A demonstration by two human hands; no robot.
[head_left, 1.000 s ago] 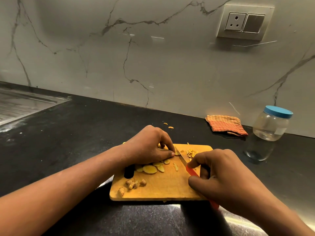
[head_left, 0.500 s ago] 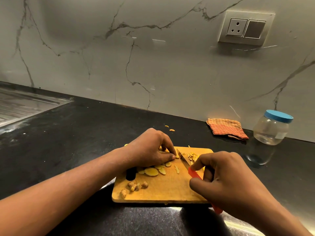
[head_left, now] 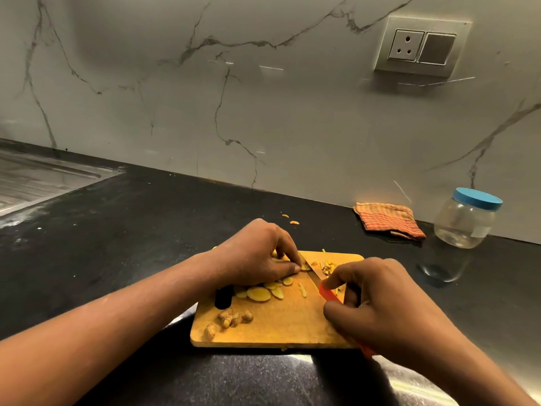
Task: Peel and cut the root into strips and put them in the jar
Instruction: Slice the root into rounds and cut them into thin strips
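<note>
A wooden cutting board (head_left: pixel 281 326) lies on the black counter. My left hand (head_left: pixel 257 253) presses yellow root slices (head_left: pixel 288 263) down at the board's far side, fingertips right beside the blade. My right hand (head_left: pixel 377 303) grips a red-handled knife (head_left: pixel 328 294), whose blade (head_left: pixel 311 272) angles toward the left fingertips. Loose slices (head_left: pixel 259 294) lie under the left hand. Cut strips (head_left: pixel 328 266) are piled at the far right of the board. Brown peel bits (head_left: pixel 231 319) sit near the front left. The clear jar (head_left: pixel 465 221) with a blue lid stands closed at the right.
A folded orange cloth (head_left: pixel 389 219) lies by the wall left of the jar. Two small root scraps (head_left: pixel 292 221) rest on the counter behind the board. A steel sink drainboard (head_left: pixel 35 177) is at far left. A wall socket (head_left: pixel 421 48) sits above.
Both hands stay in the same cutting pose at the board. The camera view has tilted slightly, so everything sits a little lower in frame.
</note>
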